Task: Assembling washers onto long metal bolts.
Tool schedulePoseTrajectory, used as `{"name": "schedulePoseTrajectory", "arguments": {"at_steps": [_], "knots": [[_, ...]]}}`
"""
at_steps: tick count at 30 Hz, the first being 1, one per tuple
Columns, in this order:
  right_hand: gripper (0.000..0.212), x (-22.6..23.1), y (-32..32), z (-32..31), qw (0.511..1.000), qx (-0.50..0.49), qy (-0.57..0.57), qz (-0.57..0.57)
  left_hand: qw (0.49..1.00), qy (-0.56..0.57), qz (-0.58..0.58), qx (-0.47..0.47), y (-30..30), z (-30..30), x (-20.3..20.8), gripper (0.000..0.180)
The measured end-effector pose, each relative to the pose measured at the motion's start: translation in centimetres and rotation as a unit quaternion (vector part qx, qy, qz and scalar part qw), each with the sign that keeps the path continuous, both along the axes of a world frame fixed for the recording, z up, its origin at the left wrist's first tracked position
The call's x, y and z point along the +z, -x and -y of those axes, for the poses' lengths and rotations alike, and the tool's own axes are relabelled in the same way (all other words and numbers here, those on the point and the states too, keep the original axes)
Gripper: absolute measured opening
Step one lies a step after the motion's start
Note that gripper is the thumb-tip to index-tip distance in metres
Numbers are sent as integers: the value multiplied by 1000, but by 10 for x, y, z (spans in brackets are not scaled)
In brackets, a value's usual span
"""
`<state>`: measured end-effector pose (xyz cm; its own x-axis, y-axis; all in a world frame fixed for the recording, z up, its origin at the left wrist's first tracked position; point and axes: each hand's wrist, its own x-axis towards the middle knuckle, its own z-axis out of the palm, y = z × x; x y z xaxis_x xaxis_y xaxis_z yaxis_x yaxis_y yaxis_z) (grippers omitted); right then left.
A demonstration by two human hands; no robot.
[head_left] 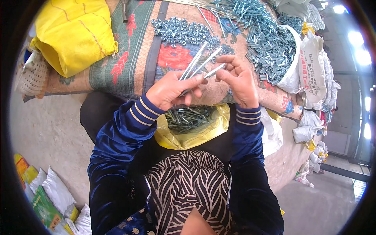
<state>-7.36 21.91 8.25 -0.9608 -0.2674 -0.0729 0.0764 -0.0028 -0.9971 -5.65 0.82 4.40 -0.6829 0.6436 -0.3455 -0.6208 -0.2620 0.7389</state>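
Observation:
My left hand [175,89] is closed around several long, thin metal rods [194,62], which fan out up and to the right from its fingers. At the far end of one rod [215,70], the thumb and curled fingers of my right hand [239,80] close in a pinch. Just beyond my hands, a heap of shiny hex nuts [180,32] lies on the patterned cloth. Below them, an open yellow bag [172,141] in my lap holds many slender metal pieces [188,119]. Whether the rods carry threads or nuts is too small to tell.
The patterned cloth [131,58] covers the work surface. Small metal tubes [270,55] spill from a white sack [293,74] at the right, with loose long rods [250,13] behind. A yellow sack [74,35] lies at the far left. Filled bags [56,190] stand on the floor.

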Motion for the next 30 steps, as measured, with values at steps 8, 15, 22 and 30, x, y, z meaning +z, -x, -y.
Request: {"name": "schedulePoseTrajectory", "arguments": {"at_steps": [8, 15, 22, 30], "knots": [[26, -15, 2, 8, 994, 44, -89, 33, 994, 9, 19, 111, 5, 5, -3, 29], [24, -68, 100, -47, 734, -192, -531, -377, 989, 10, 5, 144, 13, 8, -1, 27], [14, -70, 72, -55, 772, -132, -523, -337, 988, -16, 22, 154, 13, 15, -2, 24], [15, -66, 54, -102, 887, -207, -375, -172, 990, -22, 10, 142, 13, 11, -6, 23]]}}
